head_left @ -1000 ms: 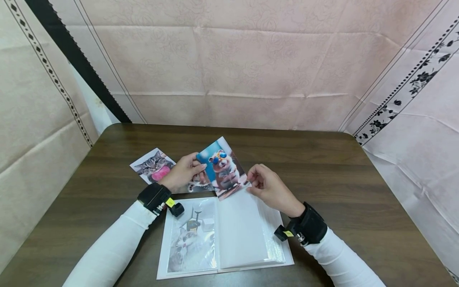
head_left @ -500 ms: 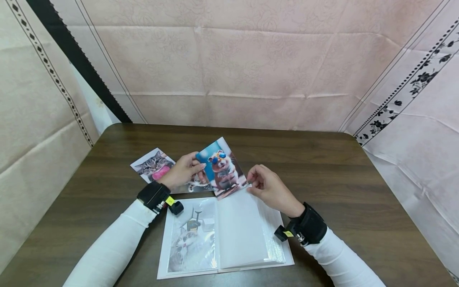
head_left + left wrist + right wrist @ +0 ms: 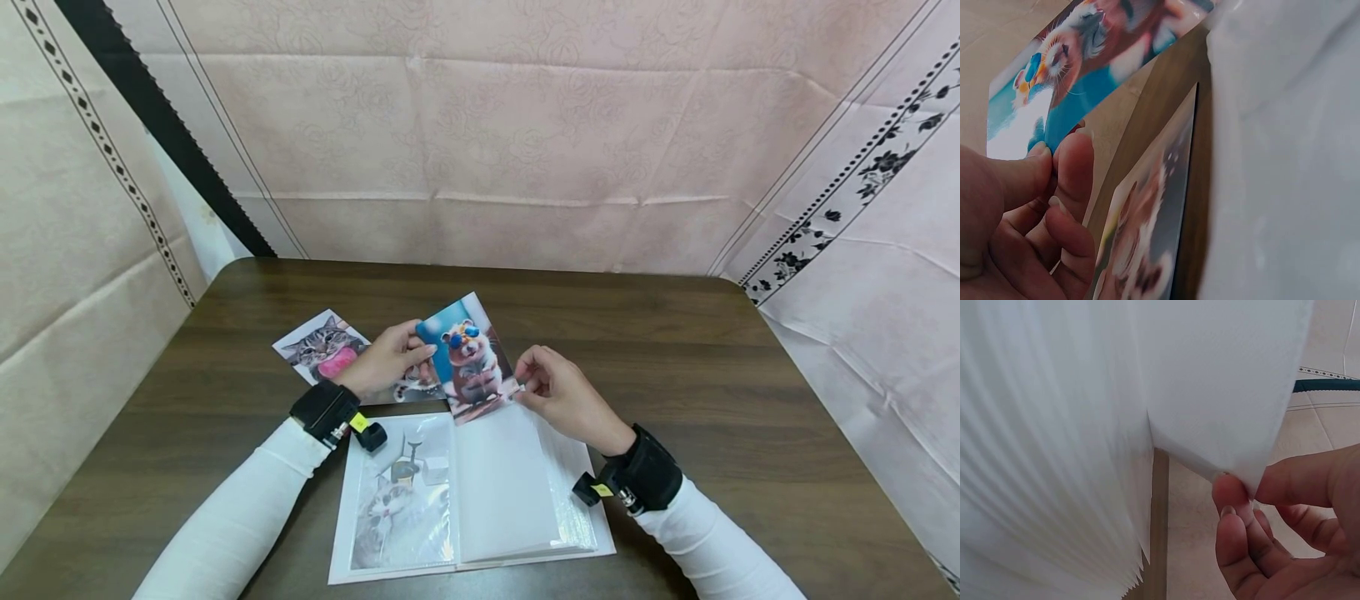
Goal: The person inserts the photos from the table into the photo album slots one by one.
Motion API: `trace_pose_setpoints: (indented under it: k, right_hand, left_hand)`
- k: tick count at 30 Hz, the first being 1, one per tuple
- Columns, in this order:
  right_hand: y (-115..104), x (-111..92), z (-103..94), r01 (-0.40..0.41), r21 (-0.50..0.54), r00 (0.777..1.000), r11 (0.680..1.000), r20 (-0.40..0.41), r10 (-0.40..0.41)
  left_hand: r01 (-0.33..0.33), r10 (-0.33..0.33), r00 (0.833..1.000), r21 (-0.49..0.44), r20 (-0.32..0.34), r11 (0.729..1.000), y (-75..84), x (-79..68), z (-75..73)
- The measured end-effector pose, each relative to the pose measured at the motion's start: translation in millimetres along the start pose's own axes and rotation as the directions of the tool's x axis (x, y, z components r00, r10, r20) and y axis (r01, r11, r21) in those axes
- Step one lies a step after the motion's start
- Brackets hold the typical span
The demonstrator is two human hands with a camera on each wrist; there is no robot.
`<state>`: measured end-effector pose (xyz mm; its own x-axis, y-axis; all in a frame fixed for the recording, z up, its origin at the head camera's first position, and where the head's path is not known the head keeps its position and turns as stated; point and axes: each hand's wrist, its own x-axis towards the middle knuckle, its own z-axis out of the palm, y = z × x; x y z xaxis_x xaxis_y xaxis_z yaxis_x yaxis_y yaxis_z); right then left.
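Observation:
My left hand pinches a photo of a small furry animal in blue sunglasses by its upper left corner, thumb in front. The photo is tilted, its lower end at the top of the open photo album's right page. In the right wrist view, my right hand pinches the corner of a white album page between thumb and finger. That page is lifted apart from the stack of pages beside it. How far the photo's lower edge enters the page's sleeve cannot be seen.
A cat photo lies on the brown table left of my left hand. Another photo lies partly under that hand. The album's left page holds a pale picture behind clear plastic. A patterned cloth hangs behind the table.
The held photo has shifted slightly right and down with my left hand. My right hand stays nearly still at the page corner.

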<state>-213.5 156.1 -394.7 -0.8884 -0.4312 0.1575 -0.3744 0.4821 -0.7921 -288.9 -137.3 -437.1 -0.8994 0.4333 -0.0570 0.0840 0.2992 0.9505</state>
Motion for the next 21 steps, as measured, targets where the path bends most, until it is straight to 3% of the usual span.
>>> trace_pose_setpoints:
  k: [13, 21]
  right_hand:
    - [1.5, -0.6, -3.0, -0.038, -0.045, 0.997, 0.998, 0.060, 0.040]
    - [0.9, -1.4, -1.9, -0.027, -0.051, 0.998, 0.998, 0.056, 0.030]
  left_hand:
    - [-0.014, 0.014, 1.000, -0.033, 0.008, 0.999, 1.6, 1.1, 2.2]
    - [-0.021, 0.020, 1.000, -0.058, -0.024, 0.998, 2.5, 0.1, 7.4]
